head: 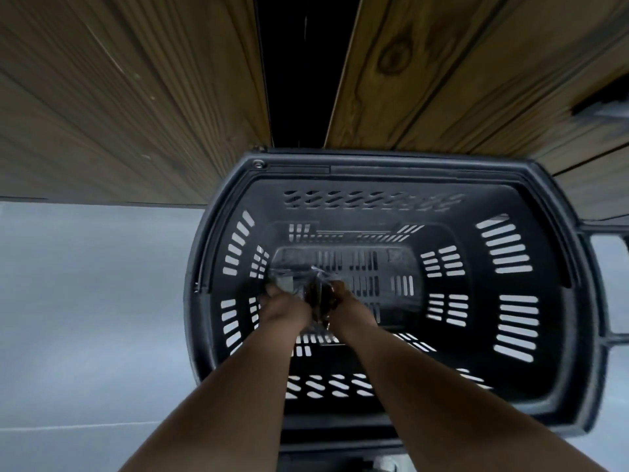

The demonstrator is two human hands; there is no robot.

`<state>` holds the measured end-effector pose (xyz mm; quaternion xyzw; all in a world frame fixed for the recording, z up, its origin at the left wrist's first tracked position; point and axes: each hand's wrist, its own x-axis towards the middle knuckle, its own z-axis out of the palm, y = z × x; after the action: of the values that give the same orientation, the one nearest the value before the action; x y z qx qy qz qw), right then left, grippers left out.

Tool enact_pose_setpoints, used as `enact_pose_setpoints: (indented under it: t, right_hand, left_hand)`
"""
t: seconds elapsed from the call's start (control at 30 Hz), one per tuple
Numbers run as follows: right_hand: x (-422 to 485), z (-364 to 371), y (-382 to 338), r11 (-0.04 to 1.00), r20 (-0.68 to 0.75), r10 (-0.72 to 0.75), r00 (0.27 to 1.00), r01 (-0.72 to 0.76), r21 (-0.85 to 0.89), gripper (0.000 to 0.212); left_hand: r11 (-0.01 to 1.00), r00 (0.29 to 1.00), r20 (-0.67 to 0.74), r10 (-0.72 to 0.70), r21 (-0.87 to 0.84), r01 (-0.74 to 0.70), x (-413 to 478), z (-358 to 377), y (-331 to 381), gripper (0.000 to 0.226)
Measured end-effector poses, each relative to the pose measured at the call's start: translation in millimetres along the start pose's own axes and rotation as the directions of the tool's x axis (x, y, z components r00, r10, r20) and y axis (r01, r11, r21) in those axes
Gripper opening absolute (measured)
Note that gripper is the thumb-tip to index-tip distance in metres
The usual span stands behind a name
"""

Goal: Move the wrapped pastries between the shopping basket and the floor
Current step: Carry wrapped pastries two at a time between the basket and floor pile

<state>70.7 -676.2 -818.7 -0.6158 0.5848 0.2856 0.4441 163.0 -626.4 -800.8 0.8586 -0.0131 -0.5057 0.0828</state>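
A deep black slotted shopping basket (551, 301) stands on the grey floor (85, 301). Both my arms reach down inside it. My left hand (282, 306) and my right hand (347, 301) are close together near the basket's bottom, left of centre. Between them is a wrapped pastry (318, 294), dark under clear shiny film, and the fingers of both hands curl onto it. The picture is blurred there, so I cannot make out any more pastries.
Wooden panels (119, 97) rise behind the basket, with a dark gap (303, 69) between them. A basket handle (609, 287) sticks out on the right. Bare grey floor lies to the left of the basket.
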Motion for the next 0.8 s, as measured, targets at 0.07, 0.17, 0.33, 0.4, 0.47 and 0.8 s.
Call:
enact_pose_setpoints:
  t: [0.07,0.17,0.33,0.4,0.47,0.8]
  right_hand:
    - [-30,-18,-6,0.999,-0.079,-0.052,0.996,0.051,-0.008,0.039]
    - [-82,-42,-21,0.989,-0.167,-0.136,0.976,0.142,0.024,0.034]
    - [-194,-95,-58,0.940,-0.319,-0.284,0.904,0.328,0.091,0.032]
    - [-241,-110,-72,0.922,-0.364,-0.299,0.882,0.365,0.127,0.031]
    - [-297,-126,-88,0.899,-0.392,-0.338,0.855,0.417,0.133,0.032]
    - [-539,-190,-148,0.734,-0.463,-0.613,0.641,0.679,-0.032,0.031]
  left_hand:
    - [0.994,0.993,-0.070,0.099,-0.030,-0.101,-24,-19,2,0.059]
    - [0.958,0.951,-0.192,0.240,-0.108,-0.264,-67,-50,2,0.044]
    - [0.869,0.874,-0.292,0.389,-0.198,-0.454,-166,-116,4,0.032]
    - [0.838,0.840,-0.333,0.429,-0.202,-0.508,-209,-146,5,0.030]
    - [0.815,0.816,-0.367,0.448,-0.209,-0.541,-255,-178,7,0.031]
    - [0.726,0.688,-0.438,0.578,-0.107,-0.679,-465,-328,-18,0.020]
